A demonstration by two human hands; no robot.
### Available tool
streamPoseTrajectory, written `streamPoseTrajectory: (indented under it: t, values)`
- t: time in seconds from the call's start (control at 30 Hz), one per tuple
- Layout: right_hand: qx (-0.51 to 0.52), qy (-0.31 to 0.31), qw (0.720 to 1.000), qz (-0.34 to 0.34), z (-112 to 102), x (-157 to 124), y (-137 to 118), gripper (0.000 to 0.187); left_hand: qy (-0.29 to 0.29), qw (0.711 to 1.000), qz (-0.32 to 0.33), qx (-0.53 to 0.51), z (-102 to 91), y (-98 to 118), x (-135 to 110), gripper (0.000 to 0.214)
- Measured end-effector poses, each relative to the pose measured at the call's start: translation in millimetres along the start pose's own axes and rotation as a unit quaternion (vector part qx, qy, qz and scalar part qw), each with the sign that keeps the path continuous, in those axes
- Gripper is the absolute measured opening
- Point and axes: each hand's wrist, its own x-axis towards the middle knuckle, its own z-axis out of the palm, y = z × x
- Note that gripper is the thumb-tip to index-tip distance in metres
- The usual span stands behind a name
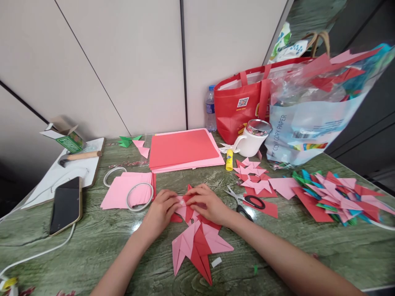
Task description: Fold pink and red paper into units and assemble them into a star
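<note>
A red and pink folded paper star (200,244) lies on the table in front of me, its points spread toward me. At its far edge my left hand (162,209) has its fingers closed on a small pink folded piece. My right hand (210,205) bends over the star's far side, with its fingers on the red and pink paper; what lies under the fingertips is partly hidden. Open-bladed scissors (242,201) rest to the right of my right hand. Left of my left hand is a stack of pink paper squares (119,189) with a tape ring (140,197) on top.
Red and pink sheets (185,146) lie at the back, beside a glue stick (229,160) and a white mug (249,142). Folded paper pieces (336,195) are heaped at right, below a plastic bag (302,127). A phone (66,205) and a hammer (82,155) lie left.
</note>
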Motion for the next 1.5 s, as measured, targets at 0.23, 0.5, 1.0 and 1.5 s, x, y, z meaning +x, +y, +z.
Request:
streamPoseTrajectory:
  t: [0.23, 0.5, 1.0, 1.5]
  values:
    - [-0.016, 0.007, 0.999, -0.028, 3, -1, 3, 0.020, -0.113, 0.991, 0.009, 0.071, -13.2, 6, 6, 0.019]
    - [-0.021, 0.006, 0.999, -0.024, 4, -1, 4, 0.021, -0.235, 0.940, 0.095, 0.230, -21.8, 21, 17, 0.014]
    - [-0.029, 0.002, 0.999, -0.024, 3, -1, 3, 0.021, -0.181, 0.960, 0.054, 0.204, -12.4, 12, 11, 0.015]
    - [-0.033, 0.001, 0.999, -0.032, 3, -1, 4, 0.021, -0.138, 0.969, 0.002, 0.206, -5.7, 15, 11, 0.022]
